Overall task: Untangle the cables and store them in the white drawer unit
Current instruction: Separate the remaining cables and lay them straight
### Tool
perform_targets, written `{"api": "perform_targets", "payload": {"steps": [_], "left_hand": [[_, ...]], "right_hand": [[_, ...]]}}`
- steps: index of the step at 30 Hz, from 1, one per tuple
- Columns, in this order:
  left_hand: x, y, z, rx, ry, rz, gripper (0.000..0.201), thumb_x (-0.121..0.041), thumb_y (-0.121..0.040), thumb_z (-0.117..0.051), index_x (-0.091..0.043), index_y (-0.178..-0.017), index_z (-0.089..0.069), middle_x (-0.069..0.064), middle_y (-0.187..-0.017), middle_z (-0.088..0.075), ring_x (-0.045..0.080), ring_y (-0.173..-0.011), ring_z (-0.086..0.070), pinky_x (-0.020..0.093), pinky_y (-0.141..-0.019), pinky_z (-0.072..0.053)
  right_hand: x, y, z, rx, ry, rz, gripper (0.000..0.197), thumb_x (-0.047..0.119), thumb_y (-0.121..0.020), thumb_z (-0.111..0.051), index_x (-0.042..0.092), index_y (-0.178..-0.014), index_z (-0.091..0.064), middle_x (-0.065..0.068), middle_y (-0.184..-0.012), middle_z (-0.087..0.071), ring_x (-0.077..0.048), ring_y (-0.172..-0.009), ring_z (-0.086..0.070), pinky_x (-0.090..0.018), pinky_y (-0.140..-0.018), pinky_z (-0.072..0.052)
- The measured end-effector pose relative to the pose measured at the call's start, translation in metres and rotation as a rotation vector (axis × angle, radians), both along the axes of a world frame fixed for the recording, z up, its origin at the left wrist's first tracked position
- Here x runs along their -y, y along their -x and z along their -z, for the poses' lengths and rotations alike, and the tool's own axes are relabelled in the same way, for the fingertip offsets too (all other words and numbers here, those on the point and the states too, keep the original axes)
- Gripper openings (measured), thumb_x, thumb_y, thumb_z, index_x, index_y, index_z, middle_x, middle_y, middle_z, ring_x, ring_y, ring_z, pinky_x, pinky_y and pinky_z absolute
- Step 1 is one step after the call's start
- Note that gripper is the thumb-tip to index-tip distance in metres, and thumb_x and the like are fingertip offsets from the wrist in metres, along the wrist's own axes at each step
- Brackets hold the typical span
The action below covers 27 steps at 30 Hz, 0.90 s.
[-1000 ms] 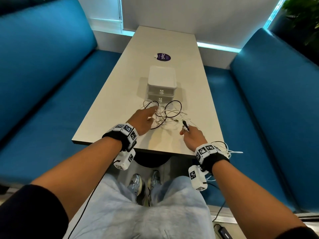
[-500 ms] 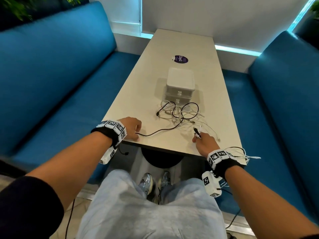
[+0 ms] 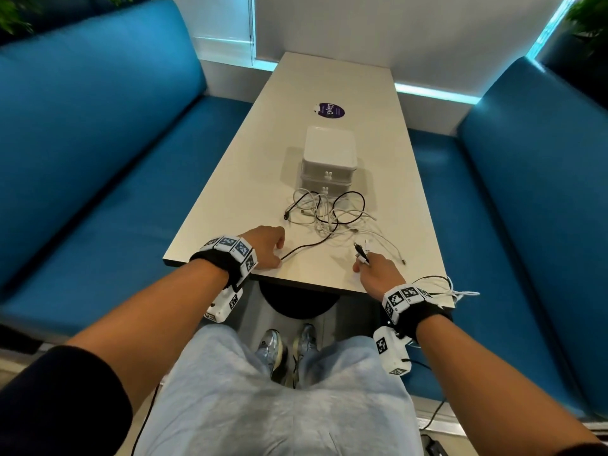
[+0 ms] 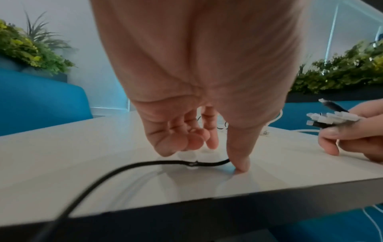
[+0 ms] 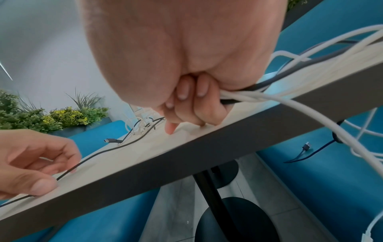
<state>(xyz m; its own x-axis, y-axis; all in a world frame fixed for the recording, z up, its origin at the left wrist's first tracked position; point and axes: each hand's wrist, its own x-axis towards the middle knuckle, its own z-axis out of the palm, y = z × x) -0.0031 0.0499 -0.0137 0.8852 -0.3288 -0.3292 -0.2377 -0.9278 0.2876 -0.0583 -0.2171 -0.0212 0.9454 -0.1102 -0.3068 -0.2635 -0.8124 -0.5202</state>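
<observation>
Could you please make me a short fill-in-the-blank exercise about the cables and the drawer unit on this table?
1. The right hand grips a bundle of plugs while the left hand pinches the ____ cable.
2. The white drawer unit shows ____ drawer knobs.
3. The round sticker beyond the unit is ____.
Missing words: black; two; purple.

A black cable is held on the table beneath the curled fingers of the left hand. To the right of them, plugs (white and black) are gripped by the right hand.
</observation>
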Motion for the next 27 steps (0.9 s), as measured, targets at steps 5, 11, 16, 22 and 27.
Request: {"api": "perform_targets", "payload": {"steps": [5,11,16,22,27], "left_hand": [[0.001,0.004,-0.004,-0.058,0.058,0.011,0.016,-0.03,-0.094,-0.058,-0.016,-0.093,-0.065,0.003,-0.09,-0.067,0.02,-0.075,-0.063,0.026,-0.067,-0.046],[0.031,0.0,-0.027,-0.176,0.536,-0.181,0.02,-0.018,-0.104,-0.036,-0.009,-0.091,-0.048,0.009,-0.073,-0.063,0.024,-0.057,-0.066,0.027,-0.046,-0.042],[0.047,-0.012,-0.036,-0.069,0.742,-0.395,0.012,-0.015,-0.103,-0.029,-0.013,-0.104,-0.041,0.012,-0.076,-0.061,0.029,-0.058,-0.065,0.029,-0.047,-0.04],[0.046,-0.014,-0.021,0.055,1.016,-0.618,0.017,-0.001,-0.1,-0.031,-0.013,-0.102,-0.042,0.018,-0.073,-0.056,0.036,-0.059,-0.065,0.037,-0.049,-0.053],[0.052,-0.016,-0.004,0.004,0.86,-0.499,0.012,-0.01,-0.095,-0.052,-0.018,-0.099,-0.058,0.014,-0.099,-0.067,0.035,-0.092,-0.069,0.045,-0.081,-0.059]], "right_hand": [[-0.001,-0.001,-0.001,-0.007,-0.02,0.0,0.024,0.023,-0.099,-0.043,0.016,-0.097,-0.066,-0.014,-0.108,-0.066,-0.033,-0.098,-0.061,-0.034,-0.082,-0.046],[-0.001,0.001,-0.004,-0.012,-0.029,-0.003,0.026,0.022,-0.1,-0.041,0.016,-0.095,-0.066,-0.014,-0.105,-0.066,-0.034,-0.096,-0.062,-0.035,-0.083,-0.047],[0.002,0.002,-0.004,-0.026,-0.051,0.008,0.028,0.022,-0.101,-0.04,0.015,-0.095,-0.067,-0.013,-0.107,-0.066,-0.033,-0.098,-0.061,-0.035,-0.084,-0.047],[0.006,-0.001,-0.003,-0.041,-0.109,0.063,0.031,0.023,-0.1,-0.04,0.015,-0.094,-0.069,-0.013,-0.109,-0.065,-0.032,-0.098,-0.06,-0.032,-0.081,-0.044],[0.006,-0.003,-0.002,-0.051,-0.12,0.058,0.033,0.024,-0.1,-0.041,0.015,-0.094,-0.072,-0.012,-0.11,-0.066,-0.031,-0.098,-0.06,-0.03,-0.079,-0.042]]}}
